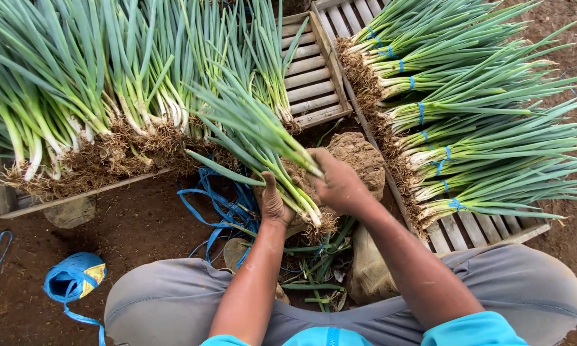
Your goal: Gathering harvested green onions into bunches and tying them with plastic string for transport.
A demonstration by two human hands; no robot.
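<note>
Gripping one untied bunch of green onions (263, 144) over the stone (359, 160), both hands, left (274, 204) and right (337, 184), close around it; tied bundles (468, 128) lie right of the stone, a loose pile (96, 96) waits left.

Spring onion bunch (263, 144) between the hands: green leaves, white stems, pale brown roots.
Loose spring onions (90, 96), left of the left hand (274, 204): green over white, tan root mats.
Tied bundles (480, 122), right of the right hand (339, 186): green, each banded with blue ties (439, 165).
Slatted crates (311, 74): weathered grey-brown wood.
Strapping (218, 208) beside the left hand: blue.
Tape roll (74, 277), far left: blue, yellow label.
Ground (141, 224): dark reddish-brown.
Trousers (166, 301): grey. Sleeves (474, 330): turquoise.
</note>
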